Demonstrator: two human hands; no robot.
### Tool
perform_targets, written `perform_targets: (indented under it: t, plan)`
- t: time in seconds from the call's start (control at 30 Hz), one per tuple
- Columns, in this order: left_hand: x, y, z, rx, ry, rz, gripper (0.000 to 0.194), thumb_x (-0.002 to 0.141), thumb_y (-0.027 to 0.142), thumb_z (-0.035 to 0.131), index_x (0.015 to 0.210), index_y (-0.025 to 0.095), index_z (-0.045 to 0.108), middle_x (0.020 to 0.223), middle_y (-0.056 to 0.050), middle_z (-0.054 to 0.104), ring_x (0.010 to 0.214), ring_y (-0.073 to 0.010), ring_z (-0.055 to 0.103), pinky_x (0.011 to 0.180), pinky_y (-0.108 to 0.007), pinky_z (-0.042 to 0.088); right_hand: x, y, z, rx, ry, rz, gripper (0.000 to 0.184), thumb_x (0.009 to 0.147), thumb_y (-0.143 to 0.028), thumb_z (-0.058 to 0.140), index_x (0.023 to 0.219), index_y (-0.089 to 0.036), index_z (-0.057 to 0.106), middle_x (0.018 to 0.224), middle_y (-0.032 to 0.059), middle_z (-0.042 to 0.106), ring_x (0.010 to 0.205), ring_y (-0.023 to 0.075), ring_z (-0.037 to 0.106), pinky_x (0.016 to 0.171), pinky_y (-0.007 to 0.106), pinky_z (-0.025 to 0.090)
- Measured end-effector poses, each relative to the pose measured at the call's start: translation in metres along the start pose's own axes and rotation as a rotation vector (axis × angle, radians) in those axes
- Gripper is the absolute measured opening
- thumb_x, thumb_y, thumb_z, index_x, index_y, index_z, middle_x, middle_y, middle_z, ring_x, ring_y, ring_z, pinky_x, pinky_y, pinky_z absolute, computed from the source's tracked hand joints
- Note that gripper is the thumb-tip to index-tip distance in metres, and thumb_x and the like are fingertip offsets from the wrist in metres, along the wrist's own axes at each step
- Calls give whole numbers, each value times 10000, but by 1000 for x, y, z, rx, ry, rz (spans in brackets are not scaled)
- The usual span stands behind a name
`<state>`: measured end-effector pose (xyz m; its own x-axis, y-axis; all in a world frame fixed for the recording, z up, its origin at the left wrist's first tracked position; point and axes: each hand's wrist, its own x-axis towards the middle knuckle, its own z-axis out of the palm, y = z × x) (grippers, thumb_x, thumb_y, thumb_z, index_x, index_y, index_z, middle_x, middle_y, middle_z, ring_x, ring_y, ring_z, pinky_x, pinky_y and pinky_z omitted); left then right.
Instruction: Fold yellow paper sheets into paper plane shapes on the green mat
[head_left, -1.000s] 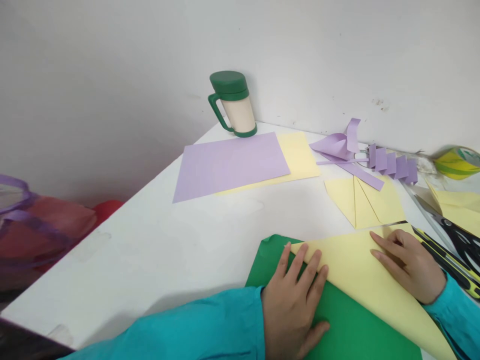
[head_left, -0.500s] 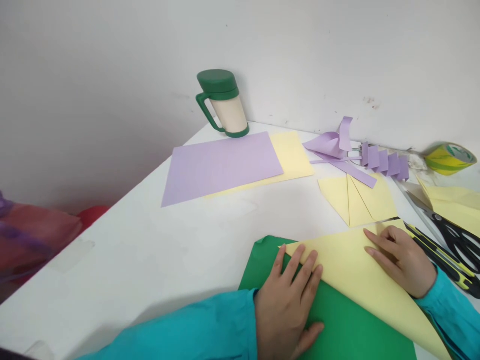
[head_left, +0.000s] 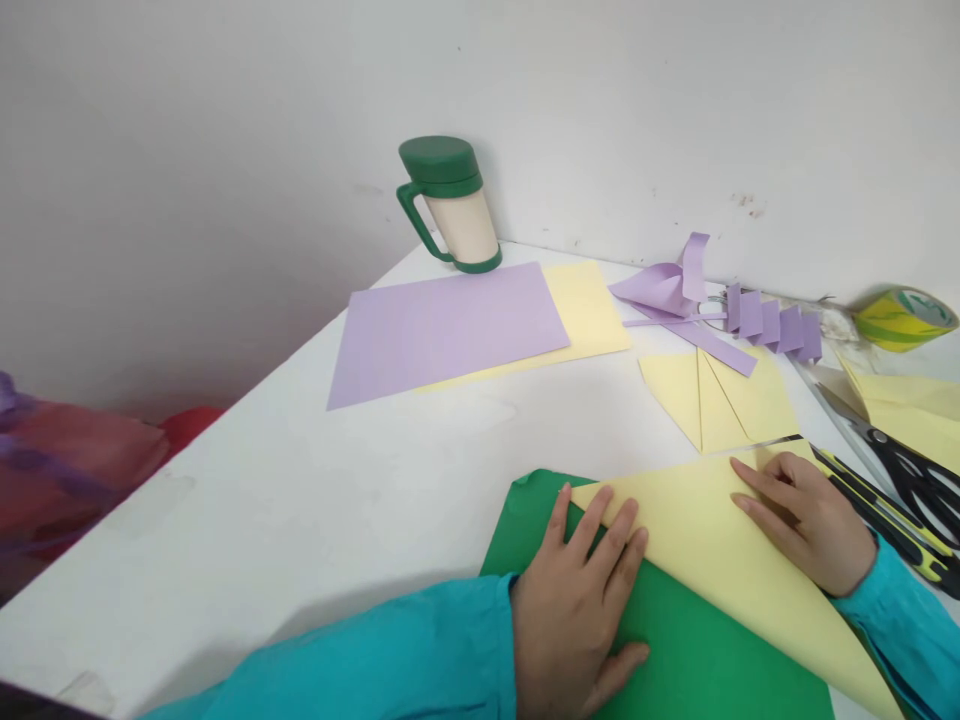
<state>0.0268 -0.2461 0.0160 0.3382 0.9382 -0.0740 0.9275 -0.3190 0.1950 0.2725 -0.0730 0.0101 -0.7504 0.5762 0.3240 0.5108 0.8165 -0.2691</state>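
A pale yellow sheet of paper, folded over at a slant, lies partly on a green sheet at the front of the table. My left hand rests flat with fingers spread, its fingertips on the yellow paper's left point and edge. On the right part of the same paper lies my right hand, index and middle fingers stretched out on the surface, the other fingers curled under. Neither hand grips the sheet. The underside of the fold is hidden.
Beyond the hands are a purple sheet, a creased yellow piece and purple paper strips. A green-lidded mug stands by the wall. Black scissors, a yellow-black cutter and a tape roll lie right.
Both hands stay almost where they were on the yellow paper. The paper's left tip has shifted very slightly right under my left fingertips. The whole view has moved a little.
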Motion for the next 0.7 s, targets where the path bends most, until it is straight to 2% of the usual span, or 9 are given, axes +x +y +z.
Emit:
perform_targets:
  t: [0.6,0.7]
  plan:
    - [1,-2,-2,-7,-1,4,748,823,563,499,1420,131,369,1507,-166,301,1397,-415,135,1073,-690,-6,0,1,0,3,4,-8,350,903,-329,541,1223,-209,613,749,35,501,693,169,499,603,306,462]
    - [1,-3,-4,-14,-23,-20,776,794,567,534,1431,160,357,1527,-137,269,1393,-445,107,1056,-718,12,-1,1,1,1,-6,-6,351,902,-332,543,1222,-205,612,748,35,502,695,169,501,606,308,462]
